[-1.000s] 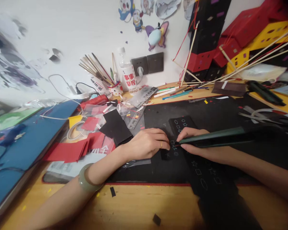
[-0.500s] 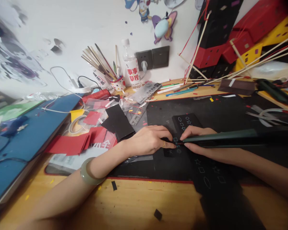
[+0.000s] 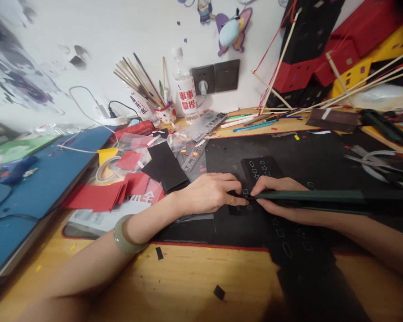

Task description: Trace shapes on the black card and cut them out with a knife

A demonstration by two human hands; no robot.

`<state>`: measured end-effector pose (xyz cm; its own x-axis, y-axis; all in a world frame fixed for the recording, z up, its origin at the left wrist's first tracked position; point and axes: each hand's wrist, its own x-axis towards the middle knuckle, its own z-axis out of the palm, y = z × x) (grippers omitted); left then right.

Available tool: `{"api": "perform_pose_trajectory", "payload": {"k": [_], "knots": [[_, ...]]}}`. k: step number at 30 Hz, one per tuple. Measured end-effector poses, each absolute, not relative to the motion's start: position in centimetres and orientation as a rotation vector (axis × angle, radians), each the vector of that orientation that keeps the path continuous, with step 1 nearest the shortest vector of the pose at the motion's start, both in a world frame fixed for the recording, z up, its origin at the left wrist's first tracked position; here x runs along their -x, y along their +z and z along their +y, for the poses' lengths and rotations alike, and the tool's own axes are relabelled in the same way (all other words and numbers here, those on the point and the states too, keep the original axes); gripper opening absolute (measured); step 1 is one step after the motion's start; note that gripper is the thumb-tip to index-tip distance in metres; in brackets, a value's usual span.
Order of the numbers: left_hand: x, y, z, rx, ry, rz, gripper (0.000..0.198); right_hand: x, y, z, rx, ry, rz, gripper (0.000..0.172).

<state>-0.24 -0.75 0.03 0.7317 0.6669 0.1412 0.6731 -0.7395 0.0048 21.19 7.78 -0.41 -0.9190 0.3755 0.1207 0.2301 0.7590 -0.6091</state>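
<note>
My left hand (image 3: 213,193), with a ring and a green bangle, lies palm down with its fingers stretched out. Its fingertips press on a black card (image 3: 246,206) marked with small outlined shapes: stars, squares and ovals. Opposite it, my right hand (image 3: 282,185) pinches the front of a long dark green pen-like tool (image 3: 322,197) between thumb and fingers. The tool's thin tip touches the card close beside my left index finger; its exact kind is unclear. More of the card (image 3: 290,241), with outlined shapes, stretches below my right hand toward the front edge.
A black mat (image 3: 228,150) covers the wooden table (image 3: 174,286). To the left lie black card pieces (image 3: 168,167), red paper (image 3: 97,197), a tape roll (image 3: 107,169) and a ruler (image 3: 196,156). Behind stand a water bottle (image 3: 185,96), a brush cup (image 3: 166,112) and stacked boxes (image 3: 298,74).
My right hand and the tool have shifted slightly left along the card. My left hand stays pressed on it. The whole view has shifted a little.
</note>
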Motion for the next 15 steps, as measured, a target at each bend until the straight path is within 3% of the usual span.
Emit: {"api": "perform_pose_trajectory", "payload": {"k": [15], "knots": [[0.1,0.24,-1.09,2.85,-0.163,-1.114,0.035,-21.82,-0.29,8.61,0.48,1.041,-2.685,0.007]]}}
